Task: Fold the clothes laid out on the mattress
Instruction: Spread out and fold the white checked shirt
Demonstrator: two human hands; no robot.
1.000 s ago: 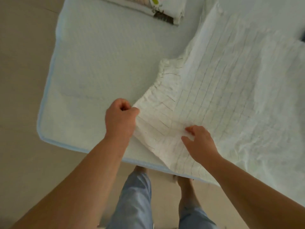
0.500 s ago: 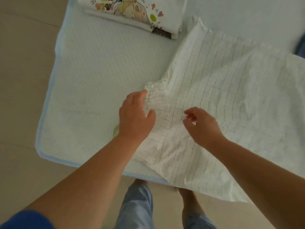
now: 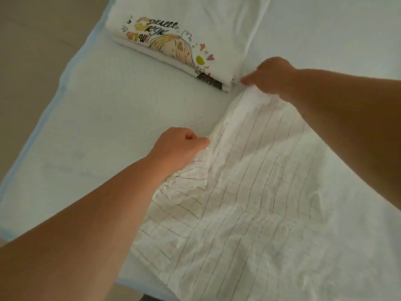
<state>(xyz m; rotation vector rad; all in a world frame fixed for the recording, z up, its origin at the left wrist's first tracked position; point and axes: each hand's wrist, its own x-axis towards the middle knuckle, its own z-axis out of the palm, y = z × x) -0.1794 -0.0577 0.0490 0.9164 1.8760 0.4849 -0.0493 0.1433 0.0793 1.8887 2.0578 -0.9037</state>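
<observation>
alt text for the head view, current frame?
Seen from above, a person's left hand and right hand each pinch the edge of a wrinkled white grid-lined garment spread on a pale mattress. A folded white T-shirt with a cartoon print lies just beyond, close to the right hand.

Two bare arms reach forward, each hand closed in a pinch.

The left hand (image 3: 178, 146) sits at the centre of the frame, knuckles up, fingers curled under and thumb pressed forward against them; its forearm runs back to the lower left corner. The right hand (image 3: 271, 76) reaches further, into the upper right of the frame, back of the hand up, fingertips (image 3: 246, 80) drawn together and pointing left; its forearm stretches away to the right edge.
</observation>
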